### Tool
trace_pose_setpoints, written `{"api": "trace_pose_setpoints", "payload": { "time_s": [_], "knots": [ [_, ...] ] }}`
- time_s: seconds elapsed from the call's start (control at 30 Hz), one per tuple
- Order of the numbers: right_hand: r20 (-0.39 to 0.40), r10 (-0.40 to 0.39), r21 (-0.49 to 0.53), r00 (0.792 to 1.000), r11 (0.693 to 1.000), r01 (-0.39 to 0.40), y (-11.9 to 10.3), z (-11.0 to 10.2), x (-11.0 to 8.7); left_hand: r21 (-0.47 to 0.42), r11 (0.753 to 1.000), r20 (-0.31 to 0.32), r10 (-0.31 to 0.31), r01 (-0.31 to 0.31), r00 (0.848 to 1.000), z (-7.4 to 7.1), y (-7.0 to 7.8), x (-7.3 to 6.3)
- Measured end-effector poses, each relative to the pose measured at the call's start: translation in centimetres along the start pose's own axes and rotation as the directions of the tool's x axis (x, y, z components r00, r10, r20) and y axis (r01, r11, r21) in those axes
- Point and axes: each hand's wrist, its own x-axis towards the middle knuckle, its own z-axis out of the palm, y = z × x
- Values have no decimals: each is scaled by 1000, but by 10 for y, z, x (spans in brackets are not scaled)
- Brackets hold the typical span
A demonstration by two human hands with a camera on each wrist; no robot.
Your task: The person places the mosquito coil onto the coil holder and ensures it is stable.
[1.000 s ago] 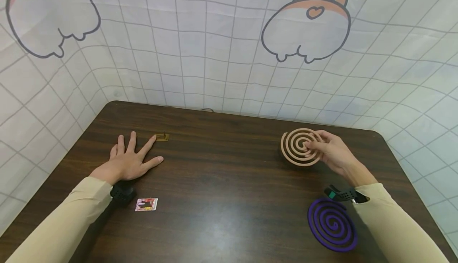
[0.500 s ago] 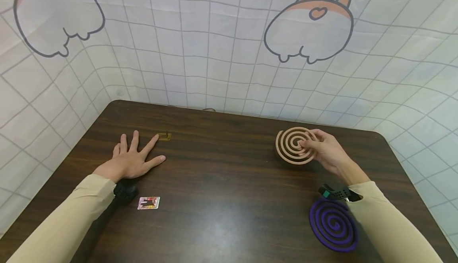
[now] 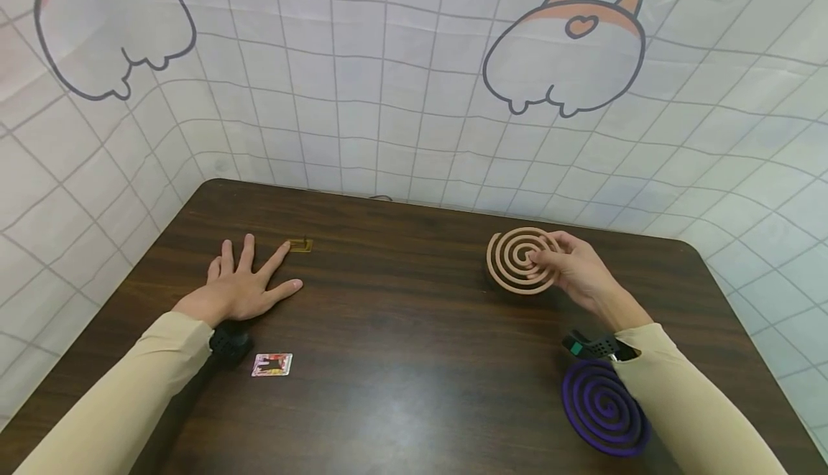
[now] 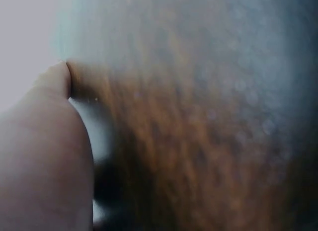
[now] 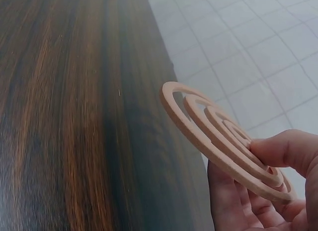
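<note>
My right hand (image 3: 578,271) pinches a tan mosquito coil (image 3: 509,259) between thumb and fingers, above the back right of the table. In the right wrist view the coil (image 5: 218,147) is tilted; the thumb (image 5: 283,150) presses near its centre and the other fingers lie beneath. My left hand (image 3: 242,293) rests on the table at the left with fingers spread. Its index fingertip is right at the edge of a small brass coil stand (image 3: 300,246) with an upright spike. The left wrist view is blurred, showing part of the hand (image 4: 44,156) over wood grain.
A purple mosquito coil (image 3: 606,409) lies at the front right, partly under the right forearm. Near the left wrist lies a small printed card (image 3: 272,364). A white grid-patterned curtain (image 3: 401,101) surrounds the back and sides of the dark wooden table (image 3: 394,302).
The right hand has carried the tan coil leftward across the table. The left hand stays beside the stand, and the head view has shifted slightly.
</note>
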Motion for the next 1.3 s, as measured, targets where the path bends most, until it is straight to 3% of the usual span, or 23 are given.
{"api": "trace_pose_setpoints", "payload": {
  "time_s": [0.7, 1.3],
  "knots": [
    [24, -6, -13, 1000, 1000, 6, 2, 35, 19, -45, 999, -26, -8, 7, 1000, 1, -2, -1],
    [66, -11, 49, 998, 999, 8, 7, 59, 33, -56, 998, -35, -9, 7, 999, 5, -6, 1]
  ]
}}
